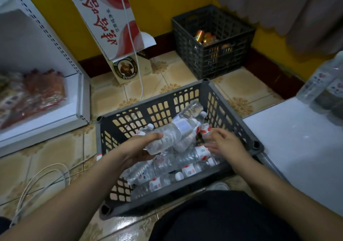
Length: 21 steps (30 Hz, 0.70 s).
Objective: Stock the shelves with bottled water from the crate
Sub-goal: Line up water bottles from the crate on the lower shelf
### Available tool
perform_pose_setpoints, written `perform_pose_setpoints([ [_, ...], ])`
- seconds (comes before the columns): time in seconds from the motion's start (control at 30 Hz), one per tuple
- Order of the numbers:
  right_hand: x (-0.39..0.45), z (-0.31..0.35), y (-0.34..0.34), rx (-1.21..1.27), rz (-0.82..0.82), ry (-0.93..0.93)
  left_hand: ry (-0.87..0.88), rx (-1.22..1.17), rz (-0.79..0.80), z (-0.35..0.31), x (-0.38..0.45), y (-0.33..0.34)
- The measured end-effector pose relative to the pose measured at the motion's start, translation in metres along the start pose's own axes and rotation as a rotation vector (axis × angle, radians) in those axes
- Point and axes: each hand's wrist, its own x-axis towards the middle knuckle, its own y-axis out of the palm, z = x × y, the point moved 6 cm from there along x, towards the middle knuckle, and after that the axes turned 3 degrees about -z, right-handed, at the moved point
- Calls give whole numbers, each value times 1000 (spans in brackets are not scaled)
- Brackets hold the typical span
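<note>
Two bare hands work over one crate. Far left: white metal shelf unit (74, 99) with perforated uprights; its low shelf bears blurred red plastic-wrapped packets (37, 94). On the patterned beige tile floor (55, 151) below it lies a looped white cable (42, 177). Against the yellow wall leans a white and red printed cardboard box (107, 18), its lettering upside down from this view.

Centre: dark grey slotted plastic crate (187, 94) on the floor, holding a loose pile of clear plastic water bottles with red and white labels (185, 166), mostly lying flat, long axes roughly left to right. Left hand (141, 148), palm up, grasps one clear water bottle with a pale label (167, 135) near its base, thumb curled over the top. This bottle is lifted above the pile, inside the crate's outline; its long axis runs from lower left to upper right. Which end bears the cap cannot be told.

Right hand (222, 142) reaches into the crate's right side, fingers bent down onto a red-labelled bottle; a closed grasp cannot be confirmed.

Behind, a second dark crate (204, 58) holds orange cans (204, 36). Right: white shelf board (297, 140) with wrapped bottle packs (324, 86) at its far end.
</note>
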Motion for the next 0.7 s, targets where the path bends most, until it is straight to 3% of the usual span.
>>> perform_pose_setpoints([
  [0.1,-18,16,-18,232,-54,144,168,199,250,-33,-50,39],
  [0.2,-42,39,-65,407,-239,201,436,632,189,-80,-99,76],
  [0.3,-74,54,-116,572,-287,204,701,977,116,-120,-142,123],
  [0.53,-170,98,-222,637,-305,-30,953,1230,182,-156,-204,231],
  [0.7,-232,77,-292,690,-282,-86,1161,1481,179,-165,-249,317],
])
